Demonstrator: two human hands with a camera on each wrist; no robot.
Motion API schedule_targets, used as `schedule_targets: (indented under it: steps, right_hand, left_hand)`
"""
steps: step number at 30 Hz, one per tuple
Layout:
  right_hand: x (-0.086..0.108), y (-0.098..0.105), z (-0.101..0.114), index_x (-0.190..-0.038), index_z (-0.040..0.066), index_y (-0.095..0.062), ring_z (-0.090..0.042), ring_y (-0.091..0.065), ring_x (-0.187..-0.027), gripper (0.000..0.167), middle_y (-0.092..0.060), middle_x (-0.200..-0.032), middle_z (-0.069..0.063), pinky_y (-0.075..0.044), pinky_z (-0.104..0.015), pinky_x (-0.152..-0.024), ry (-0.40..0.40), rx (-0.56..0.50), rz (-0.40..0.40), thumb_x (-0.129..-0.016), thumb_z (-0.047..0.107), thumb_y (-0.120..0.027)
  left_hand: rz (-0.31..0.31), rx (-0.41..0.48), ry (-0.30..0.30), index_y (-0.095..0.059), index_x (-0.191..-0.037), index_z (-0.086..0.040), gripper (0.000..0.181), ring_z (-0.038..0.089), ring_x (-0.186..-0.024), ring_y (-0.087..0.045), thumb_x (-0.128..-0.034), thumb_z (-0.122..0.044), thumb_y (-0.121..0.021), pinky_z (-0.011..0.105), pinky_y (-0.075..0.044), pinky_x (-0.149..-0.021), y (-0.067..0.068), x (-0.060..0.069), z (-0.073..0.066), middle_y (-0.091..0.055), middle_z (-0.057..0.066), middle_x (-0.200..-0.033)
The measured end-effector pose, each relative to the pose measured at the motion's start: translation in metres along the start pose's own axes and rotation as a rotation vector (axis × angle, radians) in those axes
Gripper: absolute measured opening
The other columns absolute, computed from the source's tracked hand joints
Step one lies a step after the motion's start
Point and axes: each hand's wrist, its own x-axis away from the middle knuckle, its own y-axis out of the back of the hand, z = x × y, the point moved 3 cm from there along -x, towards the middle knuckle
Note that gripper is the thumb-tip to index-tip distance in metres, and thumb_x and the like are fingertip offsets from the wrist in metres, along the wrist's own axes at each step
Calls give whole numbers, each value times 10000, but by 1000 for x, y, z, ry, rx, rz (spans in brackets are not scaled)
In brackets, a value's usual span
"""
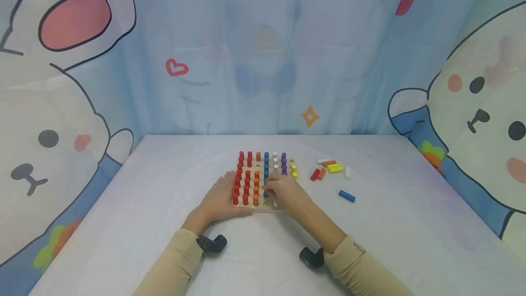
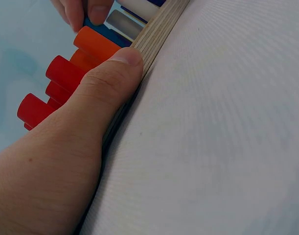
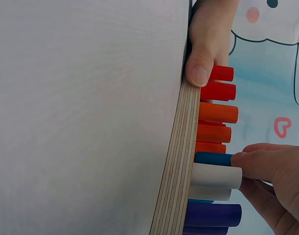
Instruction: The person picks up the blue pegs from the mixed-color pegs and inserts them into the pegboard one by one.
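Note:
A wooden pegboard [image 1: 263,210] lies on the table, with columns of red, orange, blue, white, purple and yellow pegs standing in it. My left hand [image 1: 219,200] rests against its near left corner, fingers along the left side. The left thumb [image 2: 103,81] lies straight along the front edge in the left wrist view. Over the front part of the blue column, my right hand [image 1: 289,193] pinches a blue peg [image 3: 215,158] between thumb and finger. That peg is upright at the board; whether it sits in a hole is hidden. A white peg [image 3: 215,176] stands beside it.
Loose pegs lie right of the board: a red peg [image 1: 315,174], an orange peg [image 1: 322,174], yellow pegs [image 1: 334,168], a white peg [image 1: 347,173] and a blue peg [image 1: 347,196]. A printed cloth [image 1: 263,90] hangs behind the white table [image 1: 123,223].

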Motion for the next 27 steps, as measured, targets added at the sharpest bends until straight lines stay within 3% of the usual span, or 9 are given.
schedule_targets:
  steps: [13, 20, 27]
  right_hand:
    - [-2, 0, 3, -959, 89, -753, -154, -658, -962, 186, -719, -959, -9, -561, -259, -837, -40, 57, 64, -774, 85, -776]
    - [-7, -4, 4, -1012, 111, -755, -171, -652, -1013, 212, -730, -1031, -20, -553, -271, -863, -113, 35, 161, -801, 100, -755]
    - [-8, -5, 6, -1046, 106, -744, -186, -656, -1056, 240, -726, -1065, -33, -551, -290, -873, -113, 42, 203, -807, 117, -752]
  left_hand:
    - [0, 4, 3, -136, -1528, -78, 1233, 212, -1489, -104, -648, -817, -581, 408, -125, -1214, 2, -1, -1, -168, 75, -1598]
    - [5, 2, 1, -142, -1528, -77, 1221, 218, -1489, -101, -657, -813, -578, 409, -120, -1215, 3, 0, -1, -168, 80, -1598]
    - [11, 12, 8, -136, -1529, -80, 1228, 219, -1490, -95, -653, -824, -570, 410, -118, -1215, 2, 2, -1, -165, 82, -1598]
